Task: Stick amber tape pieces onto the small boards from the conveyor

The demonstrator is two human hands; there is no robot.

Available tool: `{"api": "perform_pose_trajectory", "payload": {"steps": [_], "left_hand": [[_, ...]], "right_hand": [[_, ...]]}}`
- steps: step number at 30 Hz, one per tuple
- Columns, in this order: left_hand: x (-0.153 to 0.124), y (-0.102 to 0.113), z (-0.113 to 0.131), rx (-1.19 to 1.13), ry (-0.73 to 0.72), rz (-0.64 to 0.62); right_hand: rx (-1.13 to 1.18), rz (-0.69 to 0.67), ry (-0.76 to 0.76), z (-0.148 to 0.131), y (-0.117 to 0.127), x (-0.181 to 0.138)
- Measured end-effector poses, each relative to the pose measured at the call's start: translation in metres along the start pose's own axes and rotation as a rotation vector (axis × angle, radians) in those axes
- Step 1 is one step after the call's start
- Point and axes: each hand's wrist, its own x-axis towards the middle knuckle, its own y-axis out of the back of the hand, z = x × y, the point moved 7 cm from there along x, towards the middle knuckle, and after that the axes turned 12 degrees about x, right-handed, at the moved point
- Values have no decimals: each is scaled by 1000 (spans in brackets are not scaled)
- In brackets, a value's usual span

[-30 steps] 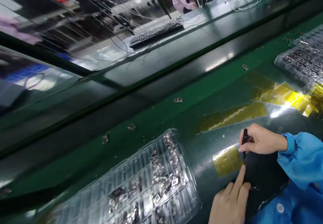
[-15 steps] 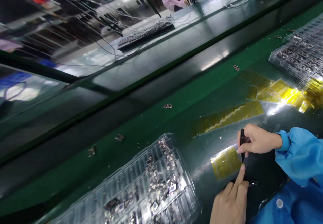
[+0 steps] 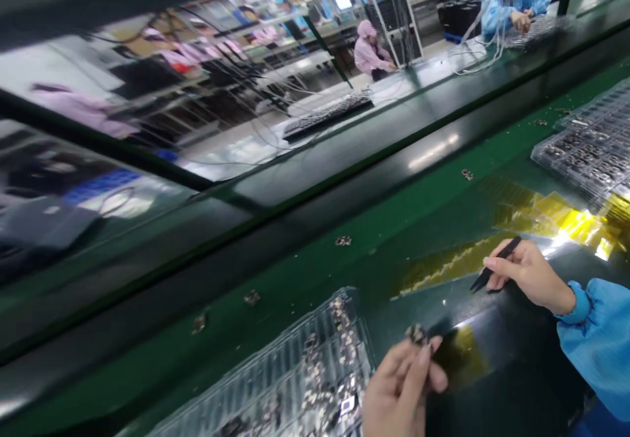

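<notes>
My left hand (image 3: 401, 384) pinches a small electronic component (image 3: 417, 334) between thumb and fingers, raised above the work surface. Black tweezers (image 3: 498, 264) are gripped in my right hand (image 3: 534, 276), tips pointing down and left, apart from the component. Whether anything sits between the tips I cannot tell. Under and beside my left hand lies a sheet of yellow film pieces (image 3: 467, 352), partly hidden by the hand. A longer yellow film strip (image 3: 443, 268) lies behind it, reaching towards my right hand.
A clear plastic tray (image 3: 236, 378) of small parts stands at lower left, with stacked trays (image 3: 590, 151) at far right. More yellow film (image 3: 566, 217) lies near that stack. Several loose components (image 3: 343, 241) dot the green strip. Co-workers (image 3: 522, 4) sit beyond the dark rail (image 3: 315, 207).
My left hand has moved from pointing at the yellow sheet to holding a component up. My right hand has lifted the tweezers up and away from the sheet. The view has tilted upward.
</notes>
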Motion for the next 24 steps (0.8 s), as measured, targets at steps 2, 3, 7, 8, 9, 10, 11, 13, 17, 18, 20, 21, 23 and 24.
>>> {"api": "perform_pose_trajectory", "payload": {"steps": [2, 3, 7, 8, 9, 10, 11, 13, 17, 18, 20, 21, 23, 24], "left_hand": [[15, -17, 0, -101, 85, 4], [22, -26, 0, -133, 115, -1], [37, -54, -6, -200, 147, -59], [38, -57, -8, -209, 147, -72], [38, -58, -9, -216, 146, -79], [38, -59, -9, -220, 144, -85], [38, -59, -10, -222, 142, -90], [37, -59, -10, -225, 138, -97], [36, -60, -8, -220, 126, -96], [36, -60, -8, -218, 124, -94], [36, -61, -8, -213, 125, -92], [36, -61, -8, -210, 125, -93], [35, -62, -8, -204, 123, -96], [35, -62, -8, -203, 119, -98]], "right_hand": [[40, 45, 53, 0, -1, -2], [57, 64, 76, 0, -3, -3], [73, 108, 118, 5, -16, -8], [64, 113, 123, 6, -19, -9], [51, 117, 128, 6, -21, -9], [38, 120, 133, 7, -23, -10], [28, 123, 138, 7, -24, -10], [16, 123, 140, 9, -26, -10], [12, 108, 139, 13, -28, -10], [11, 104, 138, 14, -29, -10], [9, 102, 141, 15, -30, -10], [8, 104, 143, 16, -30, -10], [6, 105, 148, 16, -30, -10], [5, 103, 149, 16, -30, -10]]}}
